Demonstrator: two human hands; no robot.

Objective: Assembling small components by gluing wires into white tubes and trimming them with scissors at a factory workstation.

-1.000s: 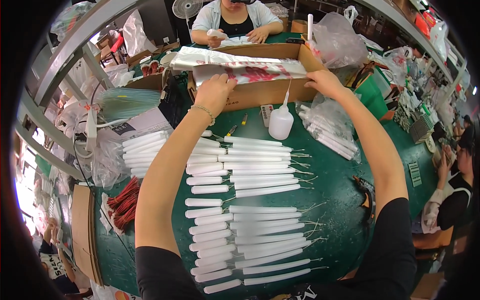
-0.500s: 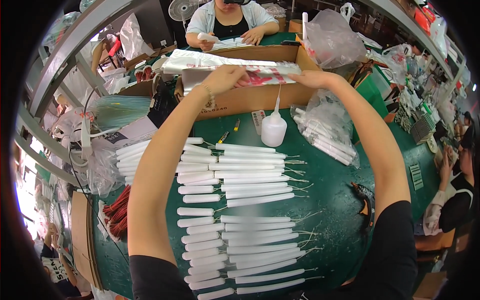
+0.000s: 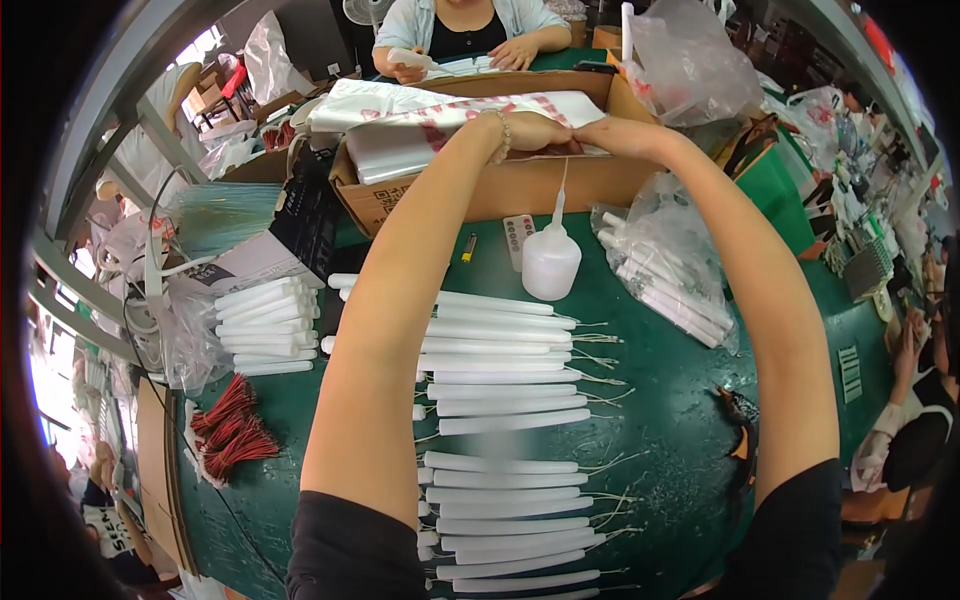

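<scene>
The left hand [image 3: 540, 132] and the right hand [image 3: 620, 137] meet, fingers bent downward, over the front edge of an open cardboard box [image 3: 610, 180], toward its right end; the fingertips are partly hidden, so I cannot tell how far either is closed or whether it grips anything. Under and beside the left hand lies the white plastic sheeting [image 3: 390, 150], spread along the box and overhanging its left end. A white squeeze bottle [image 3: 551, 263] stands just in front of the box, its thin nozzle rising close below the hands, between the forearms. Green tabletop [image 3: 670, 420] shows between the white rods [image 3: 500, 393], the right forearm and a dark, orange-marked tool [image 3: 738, 430]. Large red printing runs across the sheeting; black lettering and a square code mark the box front. The sheeting is glossy, slightly silvery, layered and softly creased. Farther out are bagged rods [image 3: 670, 290] on the right, red wires [image 3: 235, 430] on the left, and a co-worker [image 3: 465, 25] behind the box.
</scene>
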